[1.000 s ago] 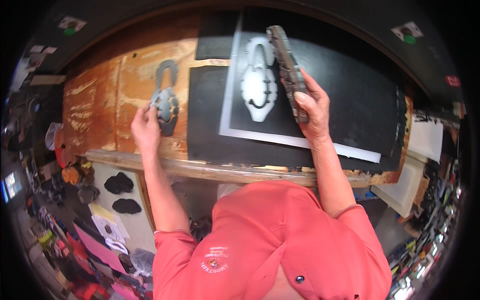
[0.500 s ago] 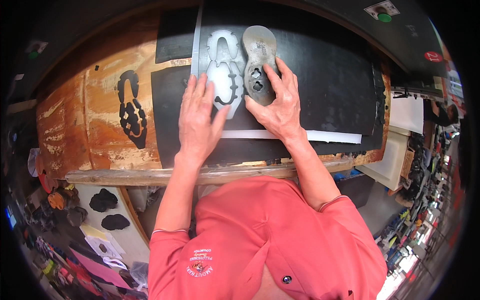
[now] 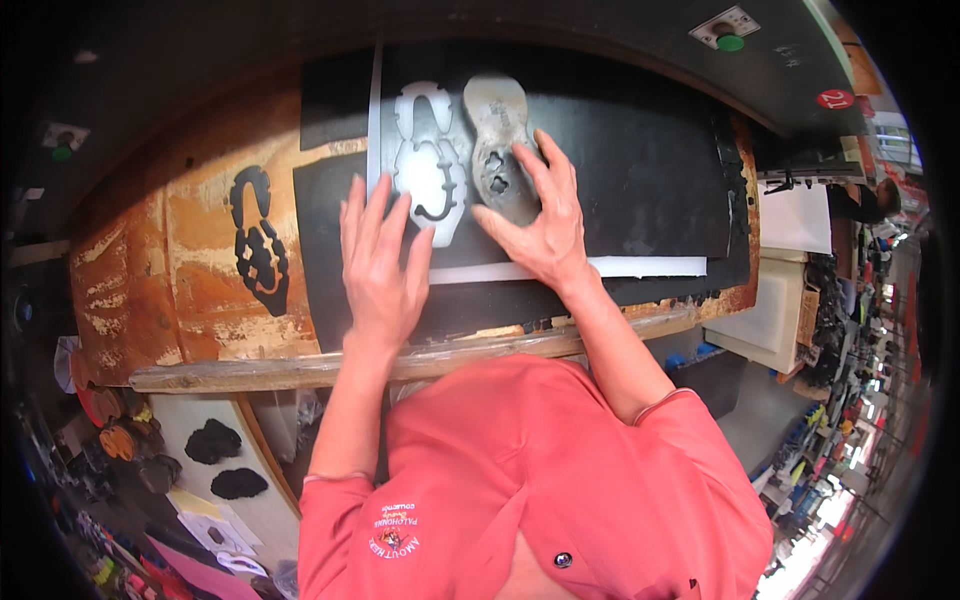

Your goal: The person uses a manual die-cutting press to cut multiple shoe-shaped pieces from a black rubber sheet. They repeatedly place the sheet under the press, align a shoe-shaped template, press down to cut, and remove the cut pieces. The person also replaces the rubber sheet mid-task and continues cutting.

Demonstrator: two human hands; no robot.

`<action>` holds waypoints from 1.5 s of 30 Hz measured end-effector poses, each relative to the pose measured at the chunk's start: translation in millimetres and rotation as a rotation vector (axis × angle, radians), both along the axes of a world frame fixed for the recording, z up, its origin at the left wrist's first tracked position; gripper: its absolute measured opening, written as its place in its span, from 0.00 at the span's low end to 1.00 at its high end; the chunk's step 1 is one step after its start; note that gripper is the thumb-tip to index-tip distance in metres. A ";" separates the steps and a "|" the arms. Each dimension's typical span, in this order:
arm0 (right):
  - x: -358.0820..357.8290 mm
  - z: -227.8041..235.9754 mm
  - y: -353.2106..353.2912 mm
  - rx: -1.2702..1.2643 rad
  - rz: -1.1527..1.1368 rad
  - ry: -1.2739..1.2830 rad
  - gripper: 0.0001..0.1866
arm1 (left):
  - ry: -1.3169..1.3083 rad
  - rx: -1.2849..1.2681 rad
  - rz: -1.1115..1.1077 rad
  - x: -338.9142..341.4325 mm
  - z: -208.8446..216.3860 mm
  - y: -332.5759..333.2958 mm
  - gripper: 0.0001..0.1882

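A grey sole-shaped cutting die (image 3: pixel 499 140) lies flat on a black sheet (image 3: pixel 620 170) on the workbench. My right hand (image 3: pixel 540 220) rests on the die's near end with fingers spread. Just left of the die is a sole-shaped cut-out (image 3: pixel 428 165) showing white through the black sheet. My left hand (image 3: pixel 380 265) presses flat on the black sheet below that cut-out, fingers apart. A cut black sole piece (image 3: pixel 258 240) lies on the worn wooden board (image 3: pixel 180 270) to the left.
A white strip (image 3: pixel 640 267) runs under the black sheet's near edge. The bench's wooden front rail (image 3: pixel 300 370) crosses below my hands. Black cut pieces (image 3: pixel 212 440) sit on a lower shelf at the left. A green button (image 3: pixel 730 42) is on the machine at top right.
A second ago my right hand held the die up on edge and my left hand was at the black sole piece far left. Now the die lies flat and both hands rest beside it.
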State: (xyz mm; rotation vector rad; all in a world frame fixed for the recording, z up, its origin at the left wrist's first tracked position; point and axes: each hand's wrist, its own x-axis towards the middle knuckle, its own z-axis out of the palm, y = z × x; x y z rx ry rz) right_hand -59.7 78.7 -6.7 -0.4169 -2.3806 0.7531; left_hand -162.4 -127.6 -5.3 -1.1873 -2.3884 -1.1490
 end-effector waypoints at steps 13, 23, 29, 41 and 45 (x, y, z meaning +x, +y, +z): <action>33.8 20.0 36.8 -0.399 -0.054 0.408 0.13 | -0.026 0.075 -0.134 99.3 -26.0 -25.3 0.09; 133.7 81.0 125.7 -0.051 -0.228 0.500 0.10 | 0.055 0.038 0.043 88.6 -33.1 -25.3 0.11; 175.7 3.2 72.8 0.080 -0.251 0.021 0.10 | 0.009 0.074 0.131 87.2 -13.6 -4.8 0.18; 161.3 -25.4 99.9 0.001 -0.193 -0.045 0.18 | -0.008 0.101 0.168 71.3 -32.9 13.3 0.19; 160.0 -39.8 117.6 -0.004 -0.175 -0.049 0.19 | -0.038 -0.001 0.177 70.3 -38.9 19.0 0.20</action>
